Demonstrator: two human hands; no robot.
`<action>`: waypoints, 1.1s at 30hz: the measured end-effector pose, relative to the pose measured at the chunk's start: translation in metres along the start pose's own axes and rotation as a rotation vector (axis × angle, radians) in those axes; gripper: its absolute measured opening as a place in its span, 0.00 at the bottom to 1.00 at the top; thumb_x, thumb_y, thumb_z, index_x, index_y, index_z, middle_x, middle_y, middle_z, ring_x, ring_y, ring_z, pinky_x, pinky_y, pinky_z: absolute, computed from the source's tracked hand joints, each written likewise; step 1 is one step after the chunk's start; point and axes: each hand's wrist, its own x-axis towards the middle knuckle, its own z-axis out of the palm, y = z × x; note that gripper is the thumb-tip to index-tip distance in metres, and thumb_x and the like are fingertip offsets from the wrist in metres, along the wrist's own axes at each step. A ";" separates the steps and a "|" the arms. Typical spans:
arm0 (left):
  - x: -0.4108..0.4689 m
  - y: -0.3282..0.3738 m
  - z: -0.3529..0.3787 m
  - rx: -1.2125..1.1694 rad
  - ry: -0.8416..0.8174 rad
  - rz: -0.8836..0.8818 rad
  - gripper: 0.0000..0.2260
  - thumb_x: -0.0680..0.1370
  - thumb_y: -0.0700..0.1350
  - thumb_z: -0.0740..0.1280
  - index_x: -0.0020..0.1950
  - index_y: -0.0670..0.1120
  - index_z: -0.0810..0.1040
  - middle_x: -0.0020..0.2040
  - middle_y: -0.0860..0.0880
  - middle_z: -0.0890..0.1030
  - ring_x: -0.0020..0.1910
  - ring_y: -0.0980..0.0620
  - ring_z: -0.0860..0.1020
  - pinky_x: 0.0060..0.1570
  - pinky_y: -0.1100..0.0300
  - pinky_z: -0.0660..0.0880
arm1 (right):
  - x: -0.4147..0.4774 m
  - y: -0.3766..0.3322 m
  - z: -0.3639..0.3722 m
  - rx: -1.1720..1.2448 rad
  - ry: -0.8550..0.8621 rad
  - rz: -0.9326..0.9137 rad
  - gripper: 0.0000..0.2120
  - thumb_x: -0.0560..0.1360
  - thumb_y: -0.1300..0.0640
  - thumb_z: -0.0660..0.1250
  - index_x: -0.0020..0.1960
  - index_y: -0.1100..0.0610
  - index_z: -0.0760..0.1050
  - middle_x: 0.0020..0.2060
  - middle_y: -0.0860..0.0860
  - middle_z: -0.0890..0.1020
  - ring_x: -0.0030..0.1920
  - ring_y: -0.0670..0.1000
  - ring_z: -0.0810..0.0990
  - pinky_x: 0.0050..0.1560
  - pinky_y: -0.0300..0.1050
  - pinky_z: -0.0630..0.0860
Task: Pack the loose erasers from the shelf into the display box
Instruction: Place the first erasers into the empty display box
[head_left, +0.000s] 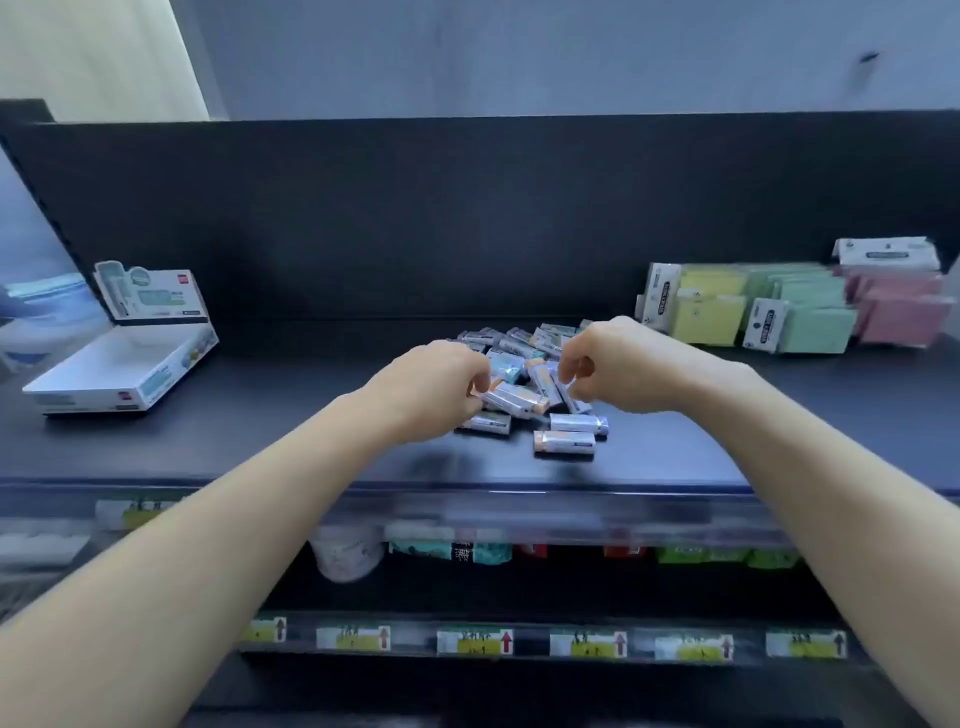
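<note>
The fingers (475, 388) of the left hand (436, 384) curl round one eraser (514, 400) at the near edge of the pile of loose erasers (524, 345). The right hand (621, 364) has its fingers curled over the same pile; I cannot tell if they grip anything. The display box (119, 376) lies open, well apart to the left on the shelf (270, 431).

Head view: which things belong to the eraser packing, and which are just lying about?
Job: loose erasers piled on the shelf; open display box at left; left hand and right hand, fingers curled in the pile.
Lying about: sticky-note packs at right; goods and price labels below.
</note>
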 end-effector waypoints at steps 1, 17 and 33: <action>0.005 0.001 0.001 0.010 -0.020 -0.019 0.08 0.78 0.44 0.63 0.55 0.47 0.77 0.55 0.50 0.77 0.54 0.48 0.74 0.53 0.56 0.72 | 0.005 0.001 0.002 -0.009 -0.013 -0.007 0.09 0.75 0.59 0.66 0.54 0.54 0.80 0.44 0.48 0.75 0.46 0.52 0.76 0.48 0.43 0.74; 0.033 0.000 0.014 0.032 -0.121 -0.056 0.06 0.74 0.41 0.66 0.50 0.48 0.77 0.46 0.53 0.70 0.49 0.50 0.71 0.51 0.54 0.72 | 0.053 0.003 0.028 -0.089 -0.160 -0.182 0.15 0.70 0.52 0.69 0.50 0.63 0.79 0.45 0.59 0.83 0.45 0.60 0.79 0.38 0.44 0.68; 0.009 -0.008 -0.001 -0.416 0.041 -0.221 0.04 0.71 0.37 0.65 0.41 0.45 0.74 0.34 0.52 0.78 0.32 0.56 0.71 0.30 0.71 0.66 | 0.048 -0.005 0.027 -0.113 -0.165 -0.151 0.12 0.76 0.55 0.57 0.37 0.59 0.66 0.32 0.54 0.70 0.36 0.56 0.69 0.30 0.45 0.62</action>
